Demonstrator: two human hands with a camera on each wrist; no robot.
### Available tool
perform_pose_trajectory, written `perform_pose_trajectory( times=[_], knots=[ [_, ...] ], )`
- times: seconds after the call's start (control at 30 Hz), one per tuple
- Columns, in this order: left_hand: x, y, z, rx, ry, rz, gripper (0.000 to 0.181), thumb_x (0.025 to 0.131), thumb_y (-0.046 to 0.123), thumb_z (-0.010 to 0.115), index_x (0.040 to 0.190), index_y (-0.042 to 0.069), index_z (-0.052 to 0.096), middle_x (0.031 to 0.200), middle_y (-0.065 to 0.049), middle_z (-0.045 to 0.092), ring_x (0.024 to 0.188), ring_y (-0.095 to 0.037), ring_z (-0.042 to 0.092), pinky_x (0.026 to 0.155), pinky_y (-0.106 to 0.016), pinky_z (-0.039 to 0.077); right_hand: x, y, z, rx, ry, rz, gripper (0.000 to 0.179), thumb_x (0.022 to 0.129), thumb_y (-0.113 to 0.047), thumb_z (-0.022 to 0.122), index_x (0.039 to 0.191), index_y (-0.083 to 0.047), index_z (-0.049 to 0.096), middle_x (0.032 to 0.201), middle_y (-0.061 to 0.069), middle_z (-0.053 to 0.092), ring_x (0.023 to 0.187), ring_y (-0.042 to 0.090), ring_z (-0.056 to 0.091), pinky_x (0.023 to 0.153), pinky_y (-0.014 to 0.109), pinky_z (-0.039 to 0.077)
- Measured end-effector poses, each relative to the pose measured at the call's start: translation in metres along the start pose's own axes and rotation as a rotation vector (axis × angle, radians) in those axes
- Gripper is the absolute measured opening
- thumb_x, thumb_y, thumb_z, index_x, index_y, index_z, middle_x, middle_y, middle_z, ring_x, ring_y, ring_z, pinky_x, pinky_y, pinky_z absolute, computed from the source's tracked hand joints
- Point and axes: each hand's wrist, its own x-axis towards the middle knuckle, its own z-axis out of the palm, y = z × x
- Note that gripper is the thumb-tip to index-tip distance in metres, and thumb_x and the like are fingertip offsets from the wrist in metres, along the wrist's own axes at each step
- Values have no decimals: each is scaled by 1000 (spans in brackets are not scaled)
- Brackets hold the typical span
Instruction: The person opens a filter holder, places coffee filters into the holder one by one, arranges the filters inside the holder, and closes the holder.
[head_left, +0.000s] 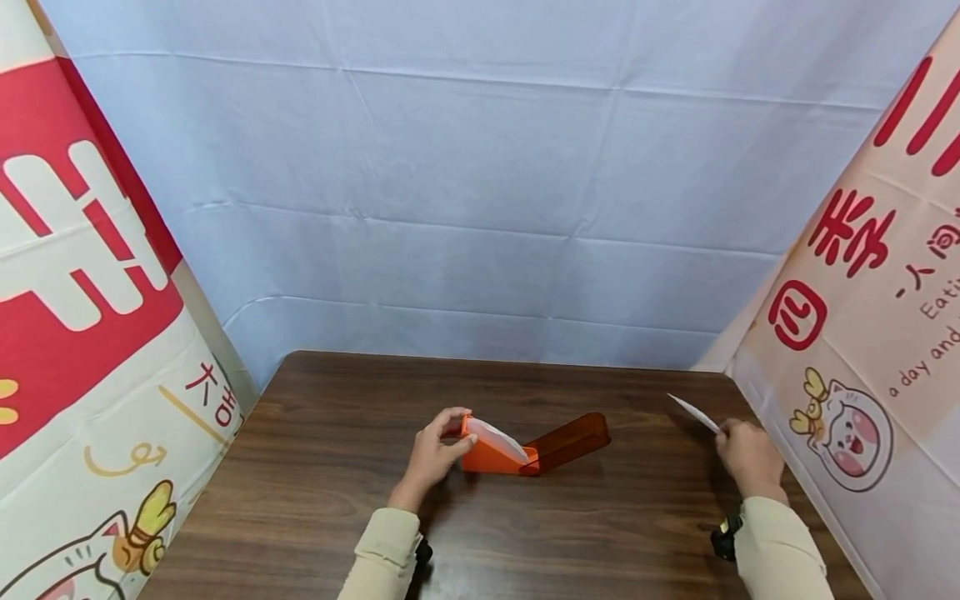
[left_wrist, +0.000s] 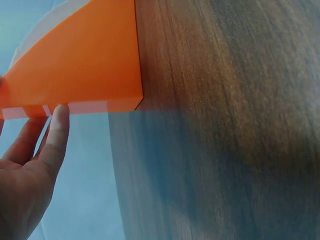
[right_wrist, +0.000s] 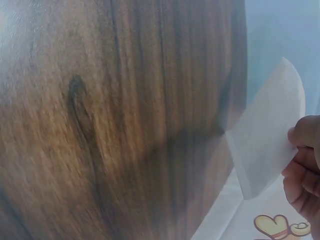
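Note:
An orange box [head_left: 491, 457] with sloping sides stands on the table, a stack of white paper filters [head_left: 501, 440] showing in it. Its see-through brown lid [head_left: 573, 442] is swung open to the right. My left hand [head_left: 433, 454] grips the box by its tall back end. In the left wrist view, fingers touch the edge of the orange wall [left_wrist: 95, 65]. Off to the right, my right hand [head_left: 750, 457] pinches one white paper coffee filter [right_wrist: 272, 125] between thumb and fingers. The filter is fan-shaped, held above the table near its right edge.
The brown wooden table [head_left: 337, 500] ends at a pale blue cloth backdrop [head_left: 465, 208]. Printed cloths hang on the left [head_left: 82, 250] and on the right [head_left: 847, 333], the right one close beside my right hand. Dark wrist cameras sit at both sleeves.

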Motion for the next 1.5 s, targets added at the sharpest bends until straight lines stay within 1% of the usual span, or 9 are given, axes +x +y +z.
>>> perform_pose_trajectory(
  times=[0.23,0.43,0.7,0.83,0.97,1.1,1.23,1.4,1.5],
  knots=[
    [-4,40,-10,-37,-26,-1,35,82,2,70,115,7,59,105,-18,64,94,-32,61,75,-46,50,-5,-5,-5,24,208,-104,5,77,4,62,81,6,62,72,26,57,61,46,53,54,56,40],
    [-5,44,-11,-49,-43,-43,35,83,4,69,117,8,59,106,-17,63,94,-33,60,60,-32,54,-9,-11,-12,42,213,-75,7,79,6,60,85,8,61,75,25,57,67,45,54,58,55,40],
    [-4,40,-9,-24,-29,-23,34,83,4,69,116,7,59,107,-16,63,95,-32,61,71,-30,52,-13,-14,-16,60,223,-104,4,78,5,62,82,7,61,74,24,57,65,44,54,57,55,40],
    [-3,25,-5,-32,-10,-5,34,83,5,70,115,9,60,105,-13,64,94,-32,61,67,-30,53,-12,-13,-17,72,240,-141,3,77,4,63,79,7,61,71,24,57,62,44,53,56,55,39],
    [-1,6,0,-30,-10,-40,36,83,12,72,116,18,60,105,-7,65,94,-26,62,64,-27,53,-15,-16,-19,73,224,-132,4,78,3,63,80,7,62,72,23,58,62,43,53,56,55,39],
    [-2,4,1,-27,-5,-47,36,82,14,73,115,20,60,104,-5,65,93,-23,62,67,-28,53,-18,-24,-21,83,230,-120,6,79,3,64,82,7,62,74,24,59,62,42,53,57,54,40],
    [-3,6,1,-22,2,-40,37,83,12,72,117,17,60,104,-7,65,92,-25,62,68,-33,53,-20,-31,-22,108,283,-129,6,78,4,65,82,7,63,76,25,60,63,42,54,58,54,40],
    [-6,29,-5,-86,-22,-61,34,86,6,65,120,8,58,106,-16,64,89,-31,61,59,-32,54,-20,-39,-22,143,333,-142,5,77,5,66,81,6,63,77,24,60,64,42,55,58,54,41],
    [-7,39,-8,-111,-47,-82,33,89,4,60,122,6,56,109,-19,62,91,-31,61,61,-34,54,-20,-42,-22,151,348,-145,4,77,6,65,80,5,63,77,25,60,64,43,55,59,54,40]
  ],
)
